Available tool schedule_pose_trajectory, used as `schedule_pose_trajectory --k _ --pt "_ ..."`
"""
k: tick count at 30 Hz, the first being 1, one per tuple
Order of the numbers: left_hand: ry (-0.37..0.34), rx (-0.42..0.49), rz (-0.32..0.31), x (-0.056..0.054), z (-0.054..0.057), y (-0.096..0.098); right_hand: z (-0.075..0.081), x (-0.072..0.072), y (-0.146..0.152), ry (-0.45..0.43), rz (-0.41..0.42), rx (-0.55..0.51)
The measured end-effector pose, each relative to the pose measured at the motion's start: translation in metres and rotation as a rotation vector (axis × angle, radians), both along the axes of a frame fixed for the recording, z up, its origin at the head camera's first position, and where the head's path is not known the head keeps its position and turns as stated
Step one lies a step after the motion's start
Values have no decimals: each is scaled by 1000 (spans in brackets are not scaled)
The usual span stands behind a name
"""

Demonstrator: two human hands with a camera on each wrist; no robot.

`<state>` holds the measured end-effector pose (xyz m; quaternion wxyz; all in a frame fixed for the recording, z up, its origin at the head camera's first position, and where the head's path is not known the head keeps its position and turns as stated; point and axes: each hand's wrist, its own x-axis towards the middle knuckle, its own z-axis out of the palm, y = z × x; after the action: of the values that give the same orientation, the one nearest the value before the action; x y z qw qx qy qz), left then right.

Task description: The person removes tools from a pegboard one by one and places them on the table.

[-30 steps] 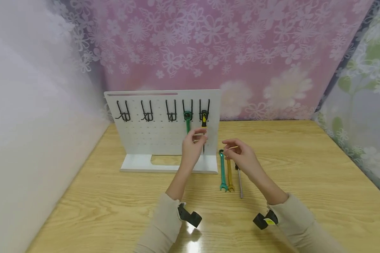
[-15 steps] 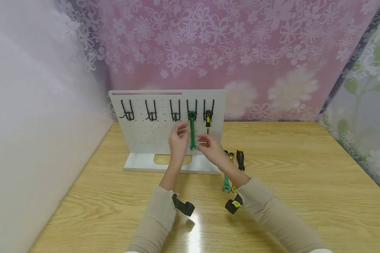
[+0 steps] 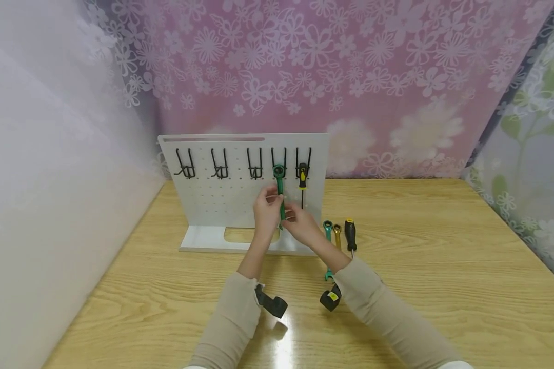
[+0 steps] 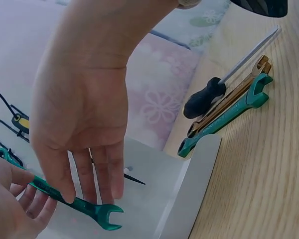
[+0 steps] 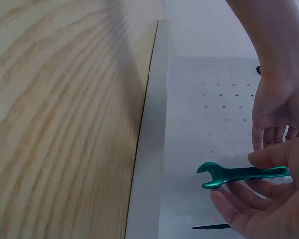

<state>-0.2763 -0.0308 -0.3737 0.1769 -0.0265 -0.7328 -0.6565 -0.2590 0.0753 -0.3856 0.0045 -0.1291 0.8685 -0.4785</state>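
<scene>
A green combination wrench (image 3: 279, 171) hangs by its ring end from a hook on the white pegboard (image 3: 212, 205). My left hand (image 3: 266, 212) pinches its shank from the left, just above my right hand. My right hand (image 3: 302, 225) holds the shank lower down, with the thumb on one side and fingers on the other in the right wrist view. Beyond the fingers the wrench's open end (image 5: 214, 175) sticks out. To the right of the wrench, a black and yellow screwdriver (image 3: 302, 177) hangs from the last hook, blade down.
Three more hooks (image 3: 219, 166) on the board's left hold nothing. Right of the board, a teal wrench (image 3: 328, 230), a gold wrench (image 3: 337, 233) and a black-handled screwdriver (image 3: 350, 236) lie on the wooden table (image 3: 420, 246), partly behind my right forearm.
My left hand has gone from in front of the hanging screwdriver to the green wrench. My right hand has moved left from above the loose tools, and both hands now hold the wrench.
</scene>
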Motion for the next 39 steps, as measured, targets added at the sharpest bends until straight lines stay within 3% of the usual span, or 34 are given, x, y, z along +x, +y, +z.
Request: schedule_pose_trajectory --k 5,11,19,33,39 --pt "-11 16 6 3 -1 -2 -1 6 1 34 -12 45" --pt "-10 48 -36 10 2 -4 1 14 3 100 -39 80" --pt "6 80 -95 25 7 -8 10 30 9 116 6 70" --pt "68 72 -150 56 17 -11 19 57 21 153 101 57" --pt "88 117 -198 77 26 -5 20 71 29 144 109 35"
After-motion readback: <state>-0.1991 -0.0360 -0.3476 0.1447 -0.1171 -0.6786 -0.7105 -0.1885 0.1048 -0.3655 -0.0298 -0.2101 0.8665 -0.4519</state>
